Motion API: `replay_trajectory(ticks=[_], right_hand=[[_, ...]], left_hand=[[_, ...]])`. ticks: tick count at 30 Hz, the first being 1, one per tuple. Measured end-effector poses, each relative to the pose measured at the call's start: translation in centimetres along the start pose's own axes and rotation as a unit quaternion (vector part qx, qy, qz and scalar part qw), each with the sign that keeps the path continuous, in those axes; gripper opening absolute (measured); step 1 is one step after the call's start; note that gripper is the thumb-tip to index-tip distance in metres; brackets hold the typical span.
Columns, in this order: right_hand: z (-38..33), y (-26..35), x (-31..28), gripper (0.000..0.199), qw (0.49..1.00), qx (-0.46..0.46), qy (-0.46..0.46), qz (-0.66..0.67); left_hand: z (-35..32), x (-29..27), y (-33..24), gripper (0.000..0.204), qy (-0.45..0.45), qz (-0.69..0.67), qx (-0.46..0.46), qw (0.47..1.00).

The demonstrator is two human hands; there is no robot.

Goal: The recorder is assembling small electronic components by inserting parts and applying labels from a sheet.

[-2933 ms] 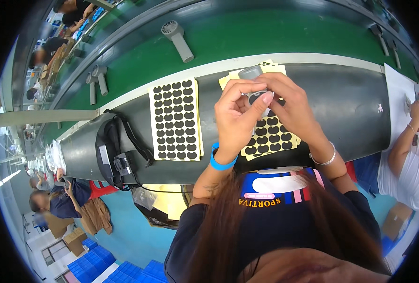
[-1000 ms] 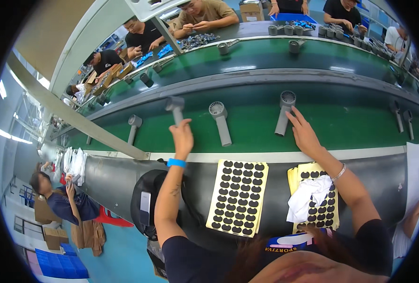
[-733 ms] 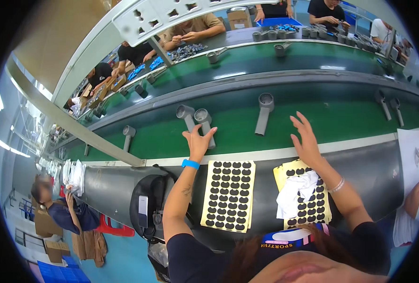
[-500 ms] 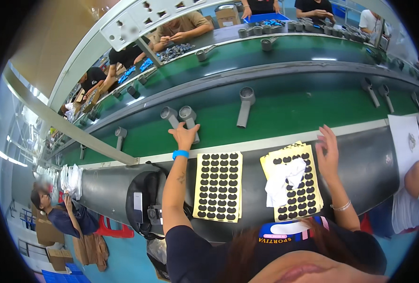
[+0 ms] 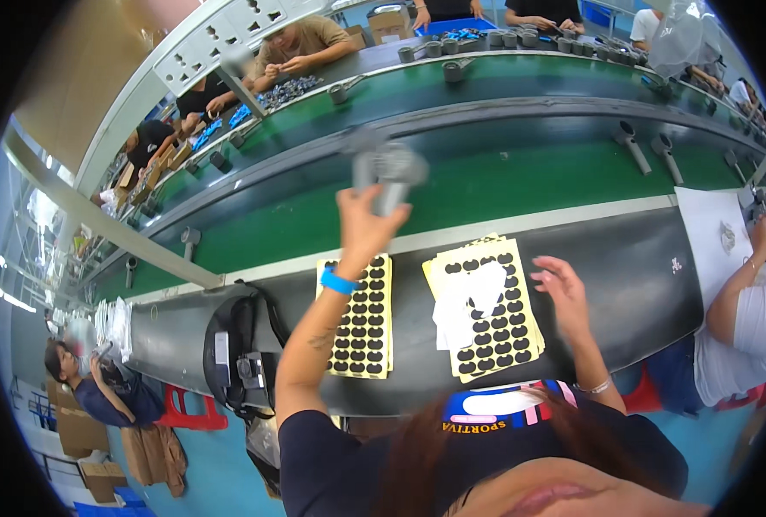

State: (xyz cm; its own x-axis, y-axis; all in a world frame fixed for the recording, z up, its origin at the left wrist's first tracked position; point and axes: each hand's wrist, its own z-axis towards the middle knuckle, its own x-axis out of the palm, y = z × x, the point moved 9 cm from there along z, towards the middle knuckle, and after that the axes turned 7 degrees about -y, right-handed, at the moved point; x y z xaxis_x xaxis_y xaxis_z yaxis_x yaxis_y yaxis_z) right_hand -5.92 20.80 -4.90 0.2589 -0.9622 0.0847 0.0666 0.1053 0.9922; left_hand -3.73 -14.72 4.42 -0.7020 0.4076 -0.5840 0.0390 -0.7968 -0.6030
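The two grey handheld fans (image 5: 398,168) are in the left hand (image 5: 368,226), above the green conveyor belt (image 5: 521,172), and they extend from the fingers toward the far side, away from the body. Their long axes run roughly away from the person — round heads at the far end, handles pointing back to the palm — and the right one leans a little to the right. The left fingers appear to grasp both handles together, although the blur hides the exact contact. The right hand (image 5: 564,297) is the farther one from the fans: its fingers are loosely curved and hold nothing, just beside the right stack of sticker sheets (image 5: 509,349).

The fans look like hard plastic of dull finish, each with a short cylindrical head on a straight, slim handle. The sheets are pale yellow and flat, with rows of black rounded stickers; a soft, crumpled white cloth (image 5: 453,320) rests on them. The left stack of sticker sheets (image 5: 390,336) is partly covered by the left forearm — below them all, the dark desk (image 5: 615,250) has a smooth, slightly glossy surface
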Motion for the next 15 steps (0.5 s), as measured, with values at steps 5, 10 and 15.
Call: replay_trajectory(ticks=[5, 10, 15], right_hand=[[0.9, 1.5, 3.2, 0.034, 0.981, 0.057, 0.034, 0.183], [0.6, -0.2, -2.3, 0.026, 0.975, 0.063, -0.041, 0.211], [-0.7, -3.8, -8.4, 0.027, 0.966, 0.092, -0.084, 0.228]], left_hand=[[-8.6, 7.5, -11.8, 0.052, 0.139, -0.153, 0.065, 0.976], [-14.3, 14.4, -16.7, 0.057, 0.222, -0.228, 0.043, 0.947], [-17.9, 18.1, -18.3, 0.056, 0.262, -0.242, 0.03, 0.934]])
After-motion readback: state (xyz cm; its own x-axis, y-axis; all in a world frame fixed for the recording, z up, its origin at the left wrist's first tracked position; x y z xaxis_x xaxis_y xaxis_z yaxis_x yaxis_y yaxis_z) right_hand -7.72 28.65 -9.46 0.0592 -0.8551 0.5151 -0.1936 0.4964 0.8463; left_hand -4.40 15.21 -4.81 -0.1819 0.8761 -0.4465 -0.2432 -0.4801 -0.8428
